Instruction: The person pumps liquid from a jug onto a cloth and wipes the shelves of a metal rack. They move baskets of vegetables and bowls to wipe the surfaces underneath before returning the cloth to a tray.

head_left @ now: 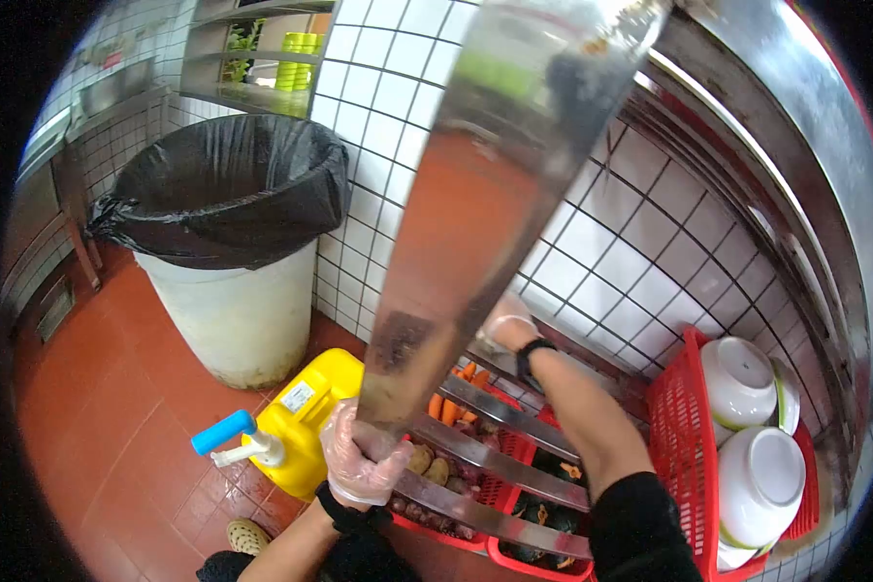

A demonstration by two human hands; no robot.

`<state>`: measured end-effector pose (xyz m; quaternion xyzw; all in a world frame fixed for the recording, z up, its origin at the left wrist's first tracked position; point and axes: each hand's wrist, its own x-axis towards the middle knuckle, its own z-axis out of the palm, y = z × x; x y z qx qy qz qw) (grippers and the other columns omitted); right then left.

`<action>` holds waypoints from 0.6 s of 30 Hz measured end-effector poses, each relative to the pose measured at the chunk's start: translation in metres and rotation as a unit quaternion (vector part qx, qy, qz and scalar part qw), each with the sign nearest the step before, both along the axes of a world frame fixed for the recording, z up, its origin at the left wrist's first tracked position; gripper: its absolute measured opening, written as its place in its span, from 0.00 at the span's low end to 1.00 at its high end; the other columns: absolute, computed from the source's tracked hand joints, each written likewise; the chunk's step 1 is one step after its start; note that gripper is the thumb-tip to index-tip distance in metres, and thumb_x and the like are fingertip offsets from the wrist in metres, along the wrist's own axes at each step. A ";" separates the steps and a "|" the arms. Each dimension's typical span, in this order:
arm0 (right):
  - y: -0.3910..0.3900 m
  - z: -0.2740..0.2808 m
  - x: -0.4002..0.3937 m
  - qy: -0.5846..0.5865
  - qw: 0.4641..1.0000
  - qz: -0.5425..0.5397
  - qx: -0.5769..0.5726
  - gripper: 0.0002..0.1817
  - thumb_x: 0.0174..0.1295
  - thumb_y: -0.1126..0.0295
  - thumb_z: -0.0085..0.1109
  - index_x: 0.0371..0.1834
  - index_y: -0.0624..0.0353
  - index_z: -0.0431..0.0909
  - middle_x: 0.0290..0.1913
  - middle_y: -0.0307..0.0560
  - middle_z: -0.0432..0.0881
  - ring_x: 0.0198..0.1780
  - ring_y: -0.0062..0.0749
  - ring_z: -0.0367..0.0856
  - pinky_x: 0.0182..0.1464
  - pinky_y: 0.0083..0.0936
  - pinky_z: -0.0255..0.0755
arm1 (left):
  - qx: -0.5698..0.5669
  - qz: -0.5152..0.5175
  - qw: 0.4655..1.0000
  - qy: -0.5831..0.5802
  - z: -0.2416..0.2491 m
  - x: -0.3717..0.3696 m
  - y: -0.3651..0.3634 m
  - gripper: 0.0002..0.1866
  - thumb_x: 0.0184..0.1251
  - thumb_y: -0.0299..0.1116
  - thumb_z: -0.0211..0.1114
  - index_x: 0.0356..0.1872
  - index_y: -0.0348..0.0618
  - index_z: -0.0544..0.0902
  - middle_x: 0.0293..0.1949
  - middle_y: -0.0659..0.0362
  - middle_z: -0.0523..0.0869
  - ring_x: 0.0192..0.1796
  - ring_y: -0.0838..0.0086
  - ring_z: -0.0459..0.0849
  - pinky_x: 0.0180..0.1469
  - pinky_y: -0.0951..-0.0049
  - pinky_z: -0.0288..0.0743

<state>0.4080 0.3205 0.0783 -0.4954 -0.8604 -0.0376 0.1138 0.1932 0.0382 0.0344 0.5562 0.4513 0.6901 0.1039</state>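
My left hand point(359, 461), in a clear plastic glove, has its fingers wrapped round the lower end of a wide steel post point(466, 213). My right hand point(507, 322), also gloved and with a black band at the wrist, reaches over the slatted steel shelf point(500, 461) toward the tiled wall. The post and the hand's own angle hide its fingers, and whatever they may touch. Below the slats, red baskets hold carrots point(450, 411), potatoes point(436, 471), small purplish-red vegetables point(435, 518) and dark green vegetables point(543, 514).
A white bin point(233, 310) lined with a black bag stands at the left. Beside my left hand is a yellow jug point(306, 427) with a blue-handled pump point(225, 433). A red basket point(677, 427) of white bowls point(761, 480) sits at the right.
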 end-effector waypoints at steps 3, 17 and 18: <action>0.007 -0.005 -0.039 0.033 0.999 0.023 0.030 0.12 0.61 0.69 0.63 0.48 0.55 0.86 0.48 0.54 0.86 0.57 0.49 0.82 0.59 0.40 0.77 | -0.020 -0.001 1.000 -0.003 0.000 0.000 -0.003 0.30 0.45 0.37 0.77 0.51 0.35 0.80 0.28 0.53 0.81 0.30 0.54 0.79 0.38 0.59 0.74; -0.071 0.016 0.212 -0.240 0.964 -0.108 -0.029 0.22 0.53 0.62 0.74 0.53 0.48 0.84 0.46 0.54 0.87 0.47 0.52 0.86 0.53 0.42 0.80 | -0.016 0.061 0.998 0.003 0.009 0.009 -0.002 0.24 0.43 0.35 0.76 0.44 0.38 0.79 0.30 0.51 0.81 0.34 0.51 0.81 0.40 0.56 0.74; -0.071 0.012 0.229 -0.232 0.964 -0.126 -0.040 0.16 0.59 0.61 0.68 0.50 0.50 0.85 0.46 0.56 0.87 0.47 0.53 0.86 0.52 0.44 0.79 | -0.006 0.055 0.998 -0.003 0.009 0.008 -0.001 0.26 0.43 0.36 0.76 0.45 0.37 0.80 0.32 0.50 0.83 0.36 0.49 0.82 0.42 0.55 0.75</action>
